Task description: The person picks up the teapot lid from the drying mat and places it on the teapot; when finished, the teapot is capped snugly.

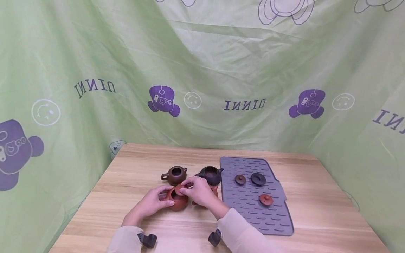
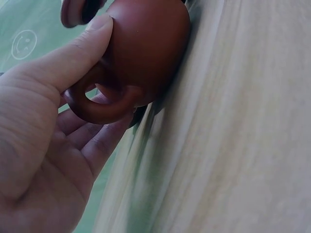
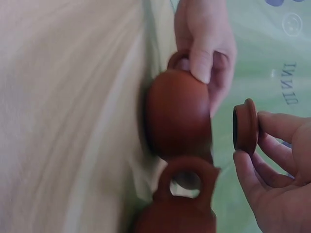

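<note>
My left hand (image 1: 148, 203) grips a reddish-brown clay teapot (image 1: 179, 204) from its handle side, thumb on the upper body and fingers behind the handle. The pot stands upright on the table with its mouth uncovered. My right hand (image 1: 200, 191) pinches a matching round teapot lid (image 3: 247, 127) by its top side, between thumb and fingers. That lid hangs just above the pot's mouth, apart from it in the right wrist view. A second red teapot (image 3: 175, 219) stands close by, partly hidden under my right hand in the head view.
Behind the hands stand a lidless brown teapot (image 1: 176, 176) and a lidless black teapot (image 1: 211, 176). On the right, a grey ridged mat (image 1: 243, 211) bears a brown lid (image 1: 240, 180), a black lid (image 1: 258, 179) and a red lid (image 1: 266, 200). A green curtain (image 1: 202, 130) surrounds the table.
</note>
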`<move>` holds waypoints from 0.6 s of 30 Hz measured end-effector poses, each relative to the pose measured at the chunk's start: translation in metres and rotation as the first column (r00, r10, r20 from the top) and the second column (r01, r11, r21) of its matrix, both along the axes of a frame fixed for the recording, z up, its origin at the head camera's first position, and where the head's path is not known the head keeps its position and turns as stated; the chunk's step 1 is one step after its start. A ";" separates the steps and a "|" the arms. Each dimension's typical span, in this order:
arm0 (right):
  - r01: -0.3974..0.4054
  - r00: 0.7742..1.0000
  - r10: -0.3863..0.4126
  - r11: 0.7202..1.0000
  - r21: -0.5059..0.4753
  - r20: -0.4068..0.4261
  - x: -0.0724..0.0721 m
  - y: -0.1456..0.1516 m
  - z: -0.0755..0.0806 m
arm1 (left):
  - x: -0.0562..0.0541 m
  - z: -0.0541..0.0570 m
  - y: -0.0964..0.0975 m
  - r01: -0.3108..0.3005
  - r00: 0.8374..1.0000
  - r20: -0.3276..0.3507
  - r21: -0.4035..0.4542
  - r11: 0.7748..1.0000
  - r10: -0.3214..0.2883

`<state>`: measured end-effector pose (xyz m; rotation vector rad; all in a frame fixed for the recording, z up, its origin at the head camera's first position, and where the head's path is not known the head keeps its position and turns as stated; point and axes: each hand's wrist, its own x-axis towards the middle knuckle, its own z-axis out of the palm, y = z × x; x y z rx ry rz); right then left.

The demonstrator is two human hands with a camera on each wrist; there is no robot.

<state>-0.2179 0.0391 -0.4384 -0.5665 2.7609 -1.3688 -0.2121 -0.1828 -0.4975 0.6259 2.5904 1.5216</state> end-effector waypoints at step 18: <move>-0.002 0.991 0.012 0.997 0.079 -0.134 0.001 -0.019 -0.021 | 0.002 0.000 0.000 -0.003 1.000 -0.010 0.017 1.000 0.003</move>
